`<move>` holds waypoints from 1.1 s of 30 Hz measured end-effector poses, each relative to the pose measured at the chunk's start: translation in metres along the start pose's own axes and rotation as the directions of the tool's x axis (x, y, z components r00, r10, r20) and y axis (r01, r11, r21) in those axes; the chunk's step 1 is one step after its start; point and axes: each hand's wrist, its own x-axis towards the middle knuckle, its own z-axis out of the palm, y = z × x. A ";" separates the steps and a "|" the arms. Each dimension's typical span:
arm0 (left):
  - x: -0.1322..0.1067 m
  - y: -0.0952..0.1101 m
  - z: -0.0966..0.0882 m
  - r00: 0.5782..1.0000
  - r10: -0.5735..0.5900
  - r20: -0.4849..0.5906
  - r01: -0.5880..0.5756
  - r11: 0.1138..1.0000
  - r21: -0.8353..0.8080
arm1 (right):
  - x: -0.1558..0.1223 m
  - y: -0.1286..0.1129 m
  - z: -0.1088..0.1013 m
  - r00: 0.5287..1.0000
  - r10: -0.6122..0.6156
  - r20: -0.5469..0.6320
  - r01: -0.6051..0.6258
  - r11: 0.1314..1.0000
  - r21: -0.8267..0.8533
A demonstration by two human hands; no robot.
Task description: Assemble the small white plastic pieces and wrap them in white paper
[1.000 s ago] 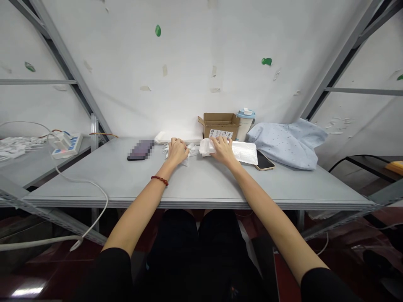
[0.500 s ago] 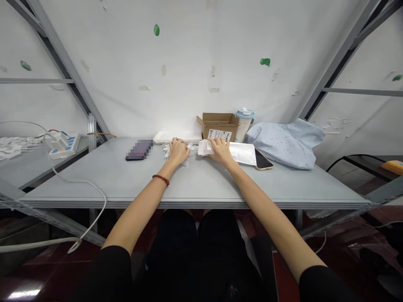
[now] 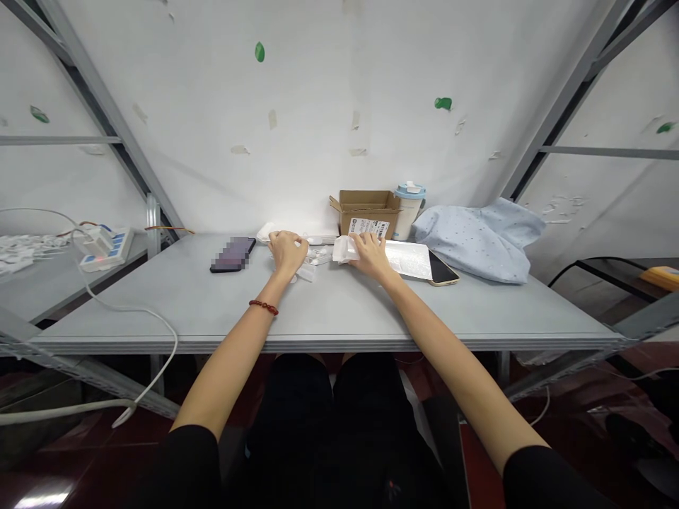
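Note:
Far across the grey table (image 3: 339,311), both my hands rest near the back wall. My left hand (image 3: 286,252) is closed over small white items (image 3: 314,259) that lie in a loose pile; what its fingers hold is too small to make out. My right hand (image 3: 371,254) lies with curled fingers pressed on the left end of a flat white plastic packet (image 3: 408,258). A red bead bracelet (image 3: 264,307) is on my left wrist.
A dark phone (image 3: 232,253) lies left of my hands, another phone (image 3: 443,270) right of the packet. Behind stand an open cardboard box (image 3: 366,210), a lidded cup (image 3: 409,207) and a light blue cloth (image 3: 477,237). A power strip (image 3: 103,244) with a white cable sits at left.
My left hand has shifted a little to the left and lifted off the white pile, leaving several small white pieces exposed. My right hand has stayed on the packet.

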 end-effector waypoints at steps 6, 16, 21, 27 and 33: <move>0.003 -0.003 -0.002 0.998 -0.059 -0.003 0.059 0.997 -0.051 | 0.000 -0.001 0.001 1.000 0.020 0.002 -0.020 1.000 0.012; -0.001 0.005 0.006 0.977 0.154 0.147 -0.118 0.966 -0.229 | 0.001 -0.003 -0.002 0.999 0.034 -0.012 -0.034 0.998 0.047; -0.014 0.017 0.011 0.941 0.255 0.221 -0.209 0.955 -0.212 | 0.001 -0.014 -0.009 0.998 -0.010 -0.059 0.015 0.995 0.098; -0.012 0.017 0.011 0.933 0.283 0.224 -0.252 0.955 -0.156 | 0.001 -0.019 -0.011 0.995 -0.035 -0.094 0.046 0.992 0.118; -0.003 -0.001 0.008 0.963 0.191 0.189 -0.192 0.981 -0.014 | 0.002 -0.006 -0.009 0.996 0.037 -0.087 -0.033 0.999 0.041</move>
